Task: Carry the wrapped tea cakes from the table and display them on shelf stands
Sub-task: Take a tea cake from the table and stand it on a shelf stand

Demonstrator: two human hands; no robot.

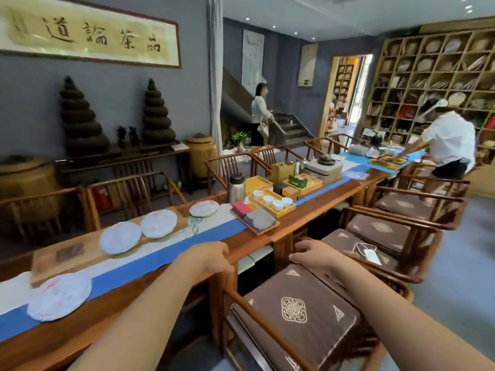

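Several round tea cakes in white paper lie along the long wooden table (270,238): one at the near left (59,296), two on a pale wooden board (120,237) (159,223), and one further along (204,208). My left hand (211,257) hovers over the table's near edge with loosely curled fingers and holds nothing. My right hand (312,255) reaches forward over the chair beside the table, fingers relaxed, also holding nothing. The grid shelf (439,84) with round cakes on stands fills the far right wall.
Wooden armchairs with brown cushions (297,314) line the table's right side. A thermos (236,187), yellow trays with white cups (273,203) and boxes crowd the middle of the table. A person in white (450,141) leans over the far end; another person (259,113) stands by the stairs.
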